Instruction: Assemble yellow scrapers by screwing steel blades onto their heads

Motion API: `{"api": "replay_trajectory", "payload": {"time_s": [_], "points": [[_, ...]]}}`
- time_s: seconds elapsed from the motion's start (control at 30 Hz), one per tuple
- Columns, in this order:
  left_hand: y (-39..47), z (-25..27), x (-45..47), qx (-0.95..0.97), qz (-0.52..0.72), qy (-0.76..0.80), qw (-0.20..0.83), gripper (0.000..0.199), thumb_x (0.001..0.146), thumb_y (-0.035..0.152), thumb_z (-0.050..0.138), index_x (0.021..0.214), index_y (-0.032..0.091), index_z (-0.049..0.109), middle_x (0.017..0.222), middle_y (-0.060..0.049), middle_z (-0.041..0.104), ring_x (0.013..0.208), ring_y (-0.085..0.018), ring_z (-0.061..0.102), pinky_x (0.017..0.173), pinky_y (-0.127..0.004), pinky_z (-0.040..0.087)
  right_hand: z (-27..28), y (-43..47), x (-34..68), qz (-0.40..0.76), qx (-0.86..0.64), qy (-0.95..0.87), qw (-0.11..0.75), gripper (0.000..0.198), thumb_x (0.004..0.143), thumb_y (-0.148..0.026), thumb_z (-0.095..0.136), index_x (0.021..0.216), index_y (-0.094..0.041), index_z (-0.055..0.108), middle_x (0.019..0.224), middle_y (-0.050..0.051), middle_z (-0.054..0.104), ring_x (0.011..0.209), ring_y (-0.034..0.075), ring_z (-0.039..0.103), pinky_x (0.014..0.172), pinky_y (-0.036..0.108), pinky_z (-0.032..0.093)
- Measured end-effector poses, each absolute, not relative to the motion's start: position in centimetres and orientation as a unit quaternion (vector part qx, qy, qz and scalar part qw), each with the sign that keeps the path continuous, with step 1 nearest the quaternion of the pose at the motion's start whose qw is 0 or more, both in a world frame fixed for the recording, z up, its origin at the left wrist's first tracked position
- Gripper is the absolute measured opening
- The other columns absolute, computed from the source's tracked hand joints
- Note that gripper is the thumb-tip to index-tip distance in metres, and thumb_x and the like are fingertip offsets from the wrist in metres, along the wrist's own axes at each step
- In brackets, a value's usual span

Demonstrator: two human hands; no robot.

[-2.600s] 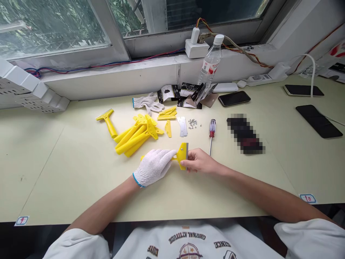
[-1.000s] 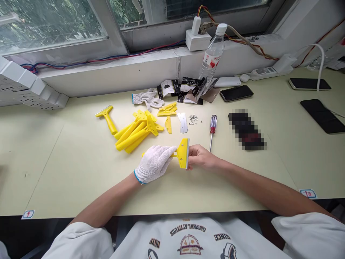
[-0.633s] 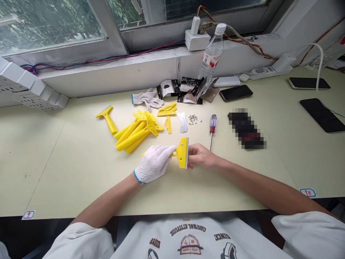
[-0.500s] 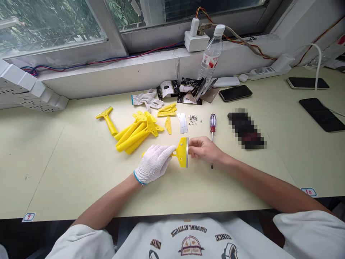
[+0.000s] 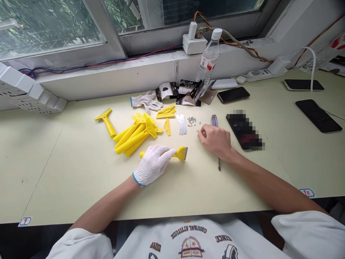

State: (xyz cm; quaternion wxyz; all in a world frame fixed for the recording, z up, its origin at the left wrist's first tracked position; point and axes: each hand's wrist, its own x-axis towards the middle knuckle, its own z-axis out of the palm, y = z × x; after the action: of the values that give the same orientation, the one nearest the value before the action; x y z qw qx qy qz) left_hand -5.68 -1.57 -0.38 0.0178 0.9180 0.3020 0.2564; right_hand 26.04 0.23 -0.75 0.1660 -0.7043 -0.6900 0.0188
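My left hand [image 5: 154,163], in a white knit glove with a blue cuff, is closed round the yellow handle of a scraper [image 5: 181,153]. The scraper's head points right and is turned nearly edge-on, with a metal blade at its end. My bare right hand [image 5: 215,140] rests over the shaft of a screwdriver [image 5: 214,121], its fingers curled in a pinch. A tiny shiny screw [image 5: 197,131] shows at the fingertips. Just beyond lie a small heap of screws [image 5: 191,121], metal blades [image 5: 181,124] and a yellow cover plate [image 5: 167,126].
A pile of yellow scraper handles [image 5: 134,135] and a separate scraper [image 5: 108,123] lie left. Behind are more yellow plates [image 5: 165,112], a spare glove [image 5: 147,101], black packaging cards [image 5: 188,90] and a water bottle [image 5: 208,59]. A partly blurred phone [image 5: 238,126] lies right.
My right hand has left the scraper's blade and moved right and away from me, over the screwdriver, whose tip has swung right. My left hand has rolled the scraper edge-on.
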Motion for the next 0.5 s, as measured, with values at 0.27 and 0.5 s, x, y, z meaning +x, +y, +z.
{"api": "replay_trajectory", "payload": {"time_s": [0.27,0.5], "points": [[-1.84,-0.45,-5.46,0.916,0.268,0.298,0.000,0.041,0.107,0.012,0.057,0.145,0.028,0.061,0.107,-0.005,0.073,0.093,-0.021,0.067,0.082,-0.037,0.055,-1.22,-0.18,25.71,0.000,-0.669,-0.723,0.170,0.019,0.099,-0.025,0.057,0.097,-0.020,0.076,0.086,0.004,0.079,0.072,0.020,0.063,0.072,0.037,0.032],[-1.73,-1.07,-5.84,0.928,0.229,0.293,-0.025,0.060,0.101,0.000,0.055,0.149,0.035,0.064,0.122,-0.007,0.071,0.098,-0.022,0.064,0.087,-0.040,0.054,-0.76,-0.17,25.91,0.011,-0.666,-0.720,0.194,0.029,0.102,-0.027,0.056,0.117,-0.021,0.080,0.096,0.006,0.082,0.081,0.023,0.070,0.078,0.038,0.039]]}}
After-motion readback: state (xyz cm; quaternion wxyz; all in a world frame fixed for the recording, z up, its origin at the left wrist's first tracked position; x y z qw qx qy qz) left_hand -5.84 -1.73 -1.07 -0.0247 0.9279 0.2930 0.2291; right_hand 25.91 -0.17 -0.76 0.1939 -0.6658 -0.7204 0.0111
